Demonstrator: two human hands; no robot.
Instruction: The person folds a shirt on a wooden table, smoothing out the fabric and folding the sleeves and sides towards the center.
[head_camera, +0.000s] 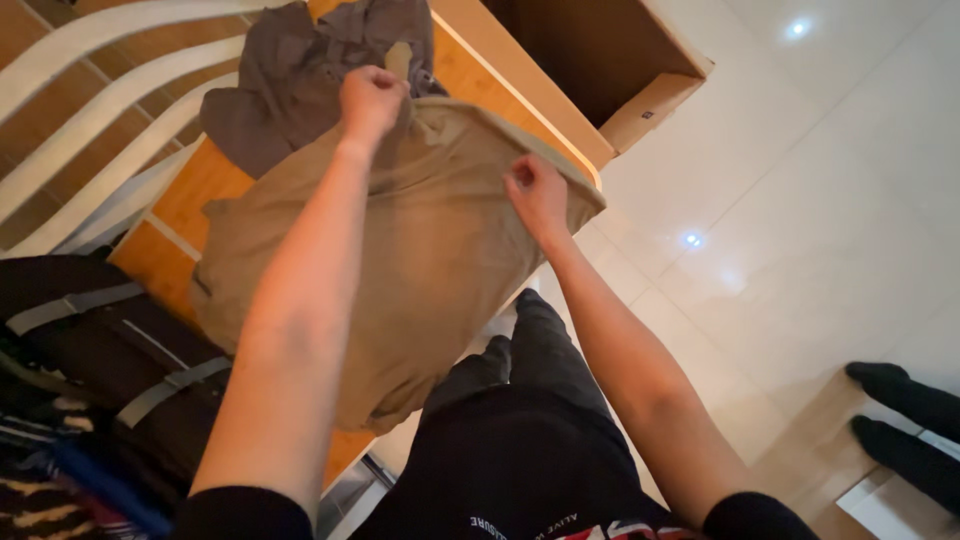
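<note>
Black trousers (520, 450) at six o'clock, above them both hands clenched on a tan shirt (420, 250) spread over the wooden table (180, 200), left hand (370, 98) at twelve, right hand (537, 195) at one

Black sleeves (745, 515) pushed up — black trousers (520, 450).

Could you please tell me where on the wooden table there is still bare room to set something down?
Bare table wood shows left of the tan garment, below the grey garment, and along the far edge. The middle is crowded: both hands grip the tan garment.
</note>
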